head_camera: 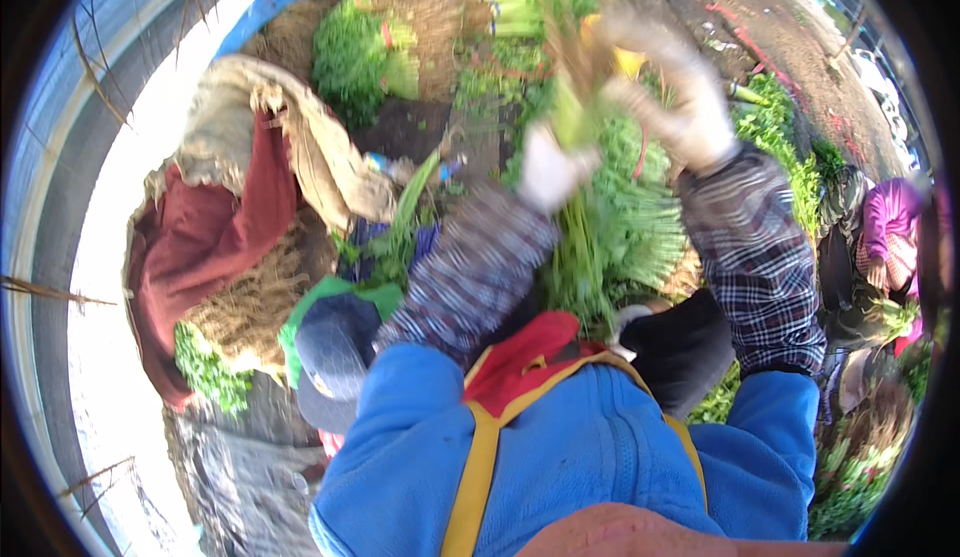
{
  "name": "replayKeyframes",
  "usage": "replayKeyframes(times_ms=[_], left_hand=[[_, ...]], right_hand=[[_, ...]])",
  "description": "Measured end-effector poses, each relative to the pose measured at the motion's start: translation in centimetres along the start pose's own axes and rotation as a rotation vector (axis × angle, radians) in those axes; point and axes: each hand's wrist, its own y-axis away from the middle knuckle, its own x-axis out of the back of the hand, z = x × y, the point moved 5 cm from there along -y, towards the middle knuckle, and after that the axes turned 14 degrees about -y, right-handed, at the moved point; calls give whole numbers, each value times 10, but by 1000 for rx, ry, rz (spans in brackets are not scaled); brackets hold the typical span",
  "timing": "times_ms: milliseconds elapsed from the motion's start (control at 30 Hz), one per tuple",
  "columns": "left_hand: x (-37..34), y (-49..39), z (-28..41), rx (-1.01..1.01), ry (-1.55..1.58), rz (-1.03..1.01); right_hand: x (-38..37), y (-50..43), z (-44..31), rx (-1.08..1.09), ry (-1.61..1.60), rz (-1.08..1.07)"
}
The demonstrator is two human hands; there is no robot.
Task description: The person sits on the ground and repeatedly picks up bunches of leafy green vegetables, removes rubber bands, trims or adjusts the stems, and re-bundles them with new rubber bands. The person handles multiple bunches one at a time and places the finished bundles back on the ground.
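Note:
My left hand (555,170), in a pale glove, grips a bunch of leafy green stalks (574,118), which look like celery, by the stems. The rooty brown end of the bunch points up and away, and its leaves hang down in front of my chest. My right hand (690,106), also gloved, is blurred beside the root end with its fingers spread; a yellow thing shows behind it. Whether it touches the roots is unclear. A large pile of green bundles (637,212) with a red tie lies just below the hands.
Tied bundles with roots (405,39) lie at the top. A maroon and beige cloth (225,219) partly covers more roots at the left. Close to my left arm is a person in a dark cap (337,347). A person in purple (889,227) sits at the far right near more greens.

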Motion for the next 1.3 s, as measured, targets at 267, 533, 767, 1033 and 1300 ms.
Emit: replayKeyframes(times_ms=[267, 533, 767, 1033, 1300], left_hand=[[241, -64, 97, 271, -1124, 379], [292, -32, -184, 1110, -1584, -398], [307, 4, -358, 954, -1576, -211], [308, 2, -391, 1180, -1734, -394], [310, 17, -405, 1303, -1657, -252]], right_hand=[[64, 131, 154, -362, 58, 251], [17, 269, 238, -943, -132, 128], [6, 306, 253, -1233, -395, 99], [-23, 309, 269, -1346, -574, -30], [-41, 299, 267, -1406, -569, -109]])
